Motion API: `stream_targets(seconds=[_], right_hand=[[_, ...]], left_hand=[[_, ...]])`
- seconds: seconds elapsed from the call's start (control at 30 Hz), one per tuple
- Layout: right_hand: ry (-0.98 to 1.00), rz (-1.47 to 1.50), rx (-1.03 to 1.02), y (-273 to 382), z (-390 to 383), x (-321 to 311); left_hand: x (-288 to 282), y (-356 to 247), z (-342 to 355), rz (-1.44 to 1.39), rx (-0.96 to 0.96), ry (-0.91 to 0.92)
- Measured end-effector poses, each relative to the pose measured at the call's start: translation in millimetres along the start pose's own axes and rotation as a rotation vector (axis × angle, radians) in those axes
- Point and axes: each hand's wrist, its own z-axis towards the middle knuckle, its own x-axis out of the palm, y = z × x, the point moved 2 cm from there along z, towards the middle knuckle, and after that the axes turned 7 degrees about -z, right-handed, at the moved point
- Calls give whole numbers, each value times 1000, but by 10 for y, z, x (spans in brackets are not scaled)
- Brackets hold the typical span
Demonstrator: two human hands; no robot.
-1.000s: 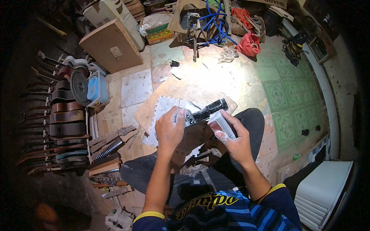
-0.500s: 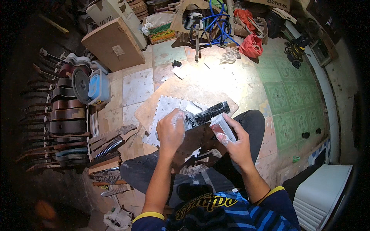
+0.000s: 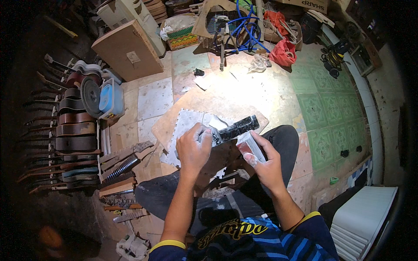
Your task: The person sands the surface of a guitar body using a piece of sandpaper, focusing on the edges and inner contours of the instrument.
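Observation:
My left hand (image 3: 194,145), white with dust, is closed around one end of a black bar-shaped piece (image 3: 238,128). Pale dust streaks the bar, which slants up to the right; the gripped end is partly hidden by my fingers. In my right hand (image 3: 269,163) is a dusty rectangular block (image 3: 252,144) with pale edges and a reddish-brown face, thumb and fingers pressed on its sides. The block's upper end lies just below the bar's right part; whether they touch I cannot tell. Beneath both hands lies a white sheet with a jagged edge (image 3: 185,119) on a brown board (image 3: 167,114).
Several guitars (image 3: 77,130) stand in a row at the left, beside a clear bin with blue contents (image 3: 112,101). Saws and rasps (image 3: 124,169) lie left of my knee. A clamp (image 3: 222,45), blue hose (image 3: 244,26) and red bag (image 3: 283,53) are at the back. A white plastic stool (image 3: 363,219) stands lower right.
The black bar has shifted slightly left and down in my left hand's grip, and that hand has turned a little. The block has moved slightly along with my right hand. Both stay held.

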Motion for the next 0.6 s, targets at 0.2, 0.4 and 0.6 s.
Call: stream_targets(seconds=[0.2, 0.4, 0.6], right_hand=[[14, 23, 12, -77, -1, 9], [25, -78, -133, -22, 111, 74], [54, -506, -613, 254, 270, 412]], left_hand=[[-22, -35, -9, -21, 212, 7], [-30, -54, -36, -1, 224, 46], [8, 8, -96, 27, 186, 14]])
